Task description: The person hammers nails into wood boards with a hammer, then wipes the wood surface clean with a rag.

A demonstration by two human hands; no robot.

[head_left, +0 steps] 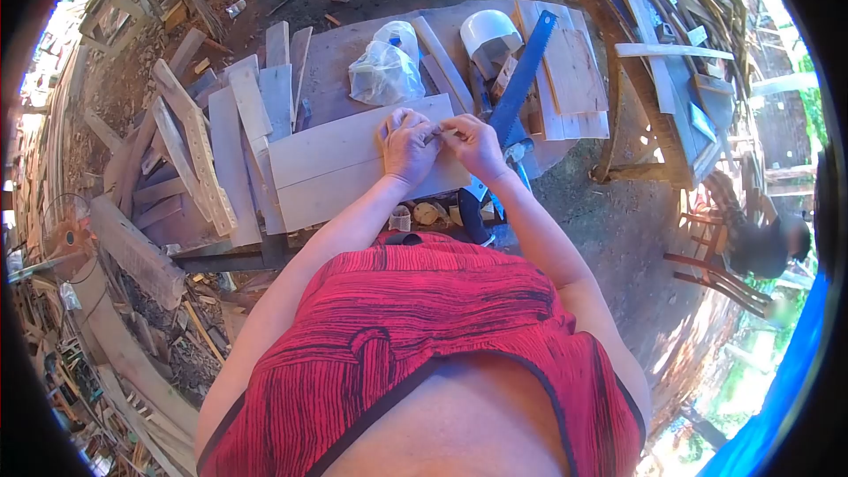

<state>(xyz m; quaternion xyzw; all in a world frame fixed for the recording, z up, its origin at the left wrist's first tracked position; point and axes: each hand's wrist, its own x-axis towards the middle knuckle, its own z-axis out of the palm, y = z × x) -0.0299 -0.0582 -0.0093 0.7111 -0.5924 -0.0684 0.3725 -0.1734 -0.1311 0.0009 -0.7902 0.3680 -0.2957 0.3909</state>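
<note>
Over a pale wooden board (327,163) with a lengthwise line, my left hand (409,146) rests with its fingers curled. My right hand (477,146) is beside it, thumb and fingers pinched together. The fingertips of both hands meet above the board, around something too small to make out. A handsaw with a blue blade (527,75) lies just right of my right hand, partly hidden by that hand and forearm. Near the right wrist is what looks like a hammer head (518,152).
Beyond the board are a clear plastic bag (386,75) and a white curved shell (488,38). Wide planks (572,71) lie right, loose boards (231,155) left. Another cluttered bench (676,110) stands further right. A person (764,243) is near wooden chairs at far right.
</note>
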